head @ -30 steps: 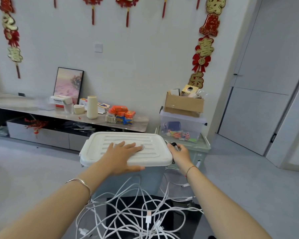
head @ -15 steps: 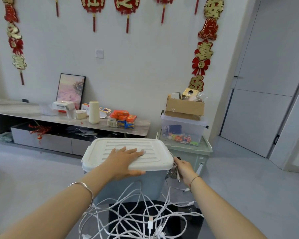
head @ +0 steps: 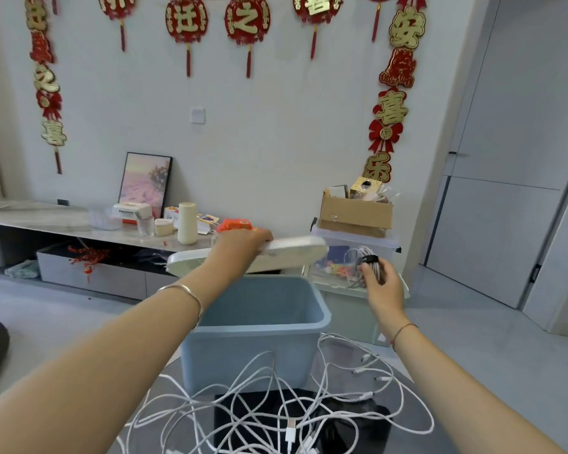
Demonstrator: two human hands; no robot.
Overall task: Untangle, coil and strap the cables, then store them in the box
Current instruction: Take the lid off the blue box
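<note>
Two grips: left hand [head: 240, 245] holds lid [head: 294, 253] above box [head: 243, 352], right hand [head: 381, 286] clutches strapped coil [head: 370, 264].

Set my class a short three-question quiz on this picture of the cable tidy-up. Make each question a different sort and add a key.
1. True or false: the lid sits closed on the blue box.
2. What does the right hand hold? A) a coiled cable B) a roll of tape C) nothing
3. Fill the gap with "inside" or "outside": the tangled white cables lie ___ the blue box.

Key
1. False: the left hand holds the lid lifted above the open blue box.
2. A
3. outside
</note>
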